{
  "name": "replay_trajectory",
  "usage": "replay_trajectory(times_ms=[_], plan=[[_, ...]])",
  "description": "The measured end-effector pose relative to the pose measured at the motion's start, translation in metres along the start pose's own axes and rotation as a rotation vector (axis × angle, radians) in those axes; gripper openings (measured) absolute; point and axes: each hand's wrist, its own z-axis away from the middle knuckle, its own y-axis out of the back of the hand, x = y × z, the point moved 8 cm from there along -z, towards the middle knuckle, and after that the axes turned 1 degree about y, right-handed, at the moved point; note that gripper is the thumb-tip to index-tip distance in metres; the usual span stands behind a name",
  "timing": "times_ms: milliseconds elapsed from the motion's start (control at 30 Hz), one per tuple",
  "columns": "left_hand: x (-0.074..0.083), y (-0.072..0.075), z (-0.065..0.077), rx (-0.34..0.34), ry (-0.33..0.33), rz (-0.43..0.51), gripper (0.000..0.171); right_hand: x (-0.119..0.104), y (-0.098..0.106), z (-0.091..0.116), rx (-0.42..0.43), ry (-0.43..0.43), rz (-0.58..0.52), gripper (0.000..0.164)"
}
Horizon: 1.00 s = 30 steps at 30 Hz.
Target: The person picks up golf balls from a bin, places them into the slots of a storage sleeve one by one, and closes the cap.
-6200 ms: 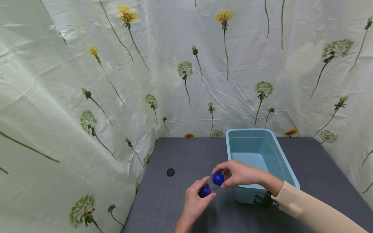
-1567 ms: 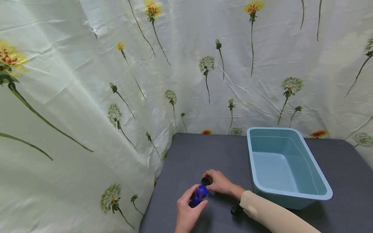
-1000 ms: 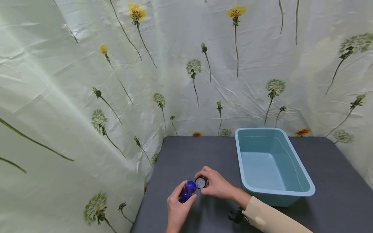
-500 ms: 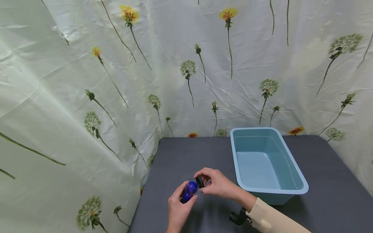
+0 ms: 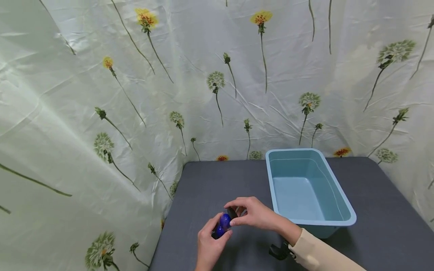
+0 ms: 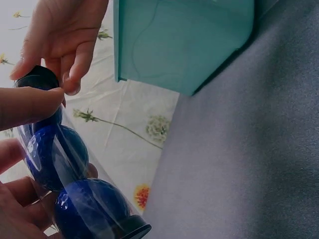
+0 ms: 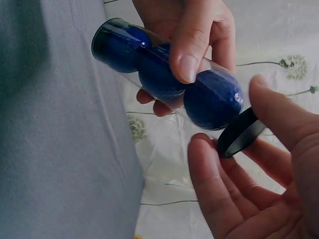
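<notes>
My left hand (image 5: 211,241) grips a clear tube (image 7: 172,102) around its middle, thumb on one side and fingers on the other. Inside sit three blue balls (image 7: 212,99) in a row, two of them distinct in the head view. At the tube's upper end, my right hand (image 5: 257,215) pinches a round black cap (image 7: 242,133) between thumb and fingers. The cap is tilted against the mouth; whether any of it is seated I cannot tell. The tube's far end has a dark rim (image 6: 135,226).
A light-blue plastic tub (image 5: 275,184) stands on the dark grey table (image 5: 210,184), just beyond the right hand. A black wrist strap piece (image 5: 278,251) hangs under the right forearm. Behind the table hangs a flower-printed curtain (image 5: 203,94).
Earlier both hands held the tube and a black disc lay at the table's left. Since then, the right hand has taken up the black cap, turned it and brought it against the tube's end.
</notes>
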Motion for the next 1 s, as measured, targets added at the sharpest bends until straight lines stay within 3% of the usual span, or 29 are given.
replay_trajectory(times_ms=[200, 433, 1000], plan=[[0.007, -0.002, 0.002, -0.018, -0.108, -0.013, 0.056, -0.009, -0.001, -0.001, -0.074, 0.029, 0.086, 0.045], [0.006, -0.004, 0.005, -0.034, -0.117, -0.029, 0.057, -0.016, -0.003, -0.002, -0.115, 0.033, 0.150, 0.046], [0.008, -0.011, 0.006, -0.067, -0.122, -0.045, 0.060, -0.020, -0.007, 0.001, -0.103, 0.020, 0.281, 0.041]])
